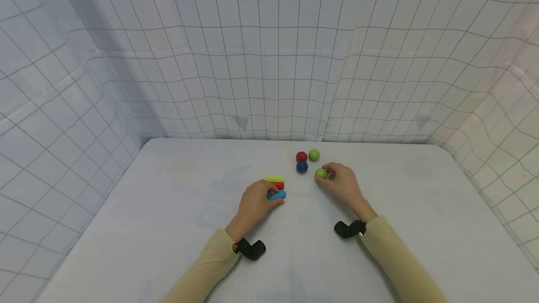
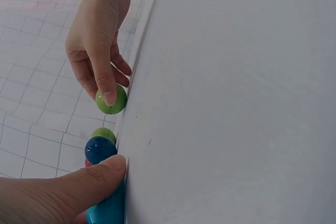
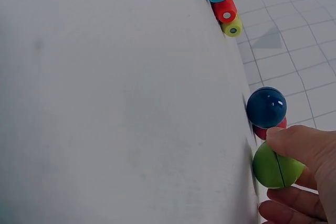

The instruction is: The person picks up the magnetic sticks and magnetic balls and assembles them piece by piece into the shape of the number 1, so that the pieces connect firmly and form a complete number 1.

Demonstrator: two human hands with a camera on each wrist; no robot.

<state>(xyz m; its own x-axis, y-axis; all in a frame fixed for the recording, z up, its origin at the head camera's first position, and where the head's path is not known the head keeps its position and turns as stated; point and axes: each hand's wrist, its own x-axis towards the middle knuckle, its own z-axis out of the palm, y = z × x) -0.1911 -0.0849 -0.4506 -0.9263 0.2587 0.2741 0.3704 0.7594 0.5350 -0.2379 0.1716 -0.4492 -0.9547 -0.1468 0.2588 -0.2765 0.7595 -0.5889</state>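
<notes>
My left hand [image 1: 254, 201] pinches a short blue cylinder [image 1: 278, 195] between thumb and fingers, low over the white table. Just beyond it lie a red cylinder [image 1: 278, 185] and a yellow cylinder [image 1: 274, 179], side by side; the hand partly hides the red one. To the right, a seamed green ball [image 3: 275, 166] is between the thumb and fingers of my right hand [image 1: 343, 183]. Left of that hand sits a glossy dark blue ball [image 1: 302, 167], with a red ball [image 1: 301, 156] right behind it. A second green ball [image 1: 314, 155] stands beside the red one.
The white tabletop [image 1: 189, 219] ends at a back edge a little past the balls. White cloth with a dark grid [image 1: 269, 50] hangs behind the table and along both sides. A black wrist camera [image 1: 251, 249] sticks out from the left wrist, another black camera [image 1: 349, 229] from the right.
</notes>
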